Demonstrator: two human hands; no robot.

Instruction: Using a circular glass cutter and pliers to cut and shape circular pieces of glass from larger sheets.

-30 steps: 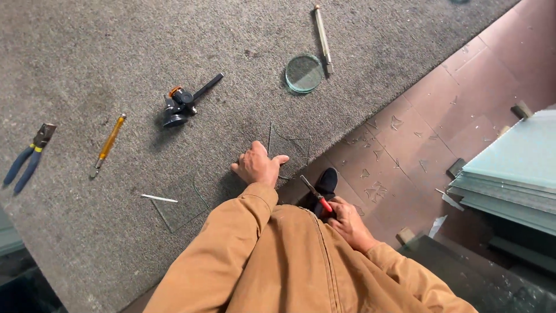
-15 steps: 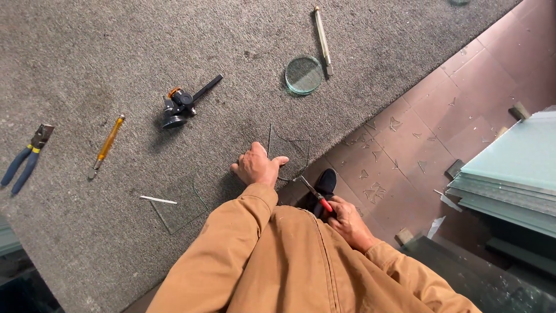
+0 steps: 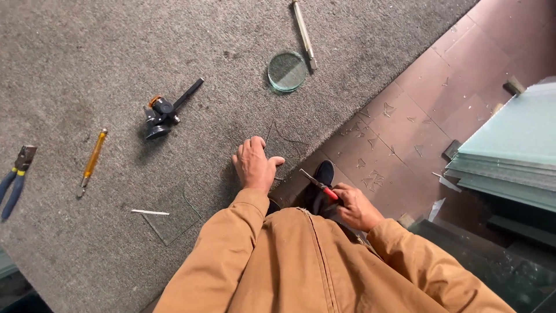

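Note:
My left hand (image 3: 255,165) lies flat on a clear glass pane (image 3: 284,142) at the edge of the grey carpeted table (image 3: 87,69), pressing it down. My right hand (image 3: 356,206) hangs just off the table edge, closed around a red-handled tool (image 3: 318,185) whose metal tip points up and left toward the pane. Both arms wear tan sleeves. A round glass disc (image 3: 287,71) lies farther up the table.
On the carpet lie a black circle cutter (image 3: 165,113), a yellow-handled cutter (image 3: 91,162), blue-handled pliers (image 3: 14,181), a long metal tool (image 3: 304,33), a glass offcut (image 3: 171,214) and a thin glass strip (image 3: 149,212). Stacked glass sheets (image 3: 509,150) stand right; shards litter the brown floor (image 3: 405,133).
Almost nothing has moved; the view shifted slightly. Both hands stay in place, left on the pane, right holding the tool.

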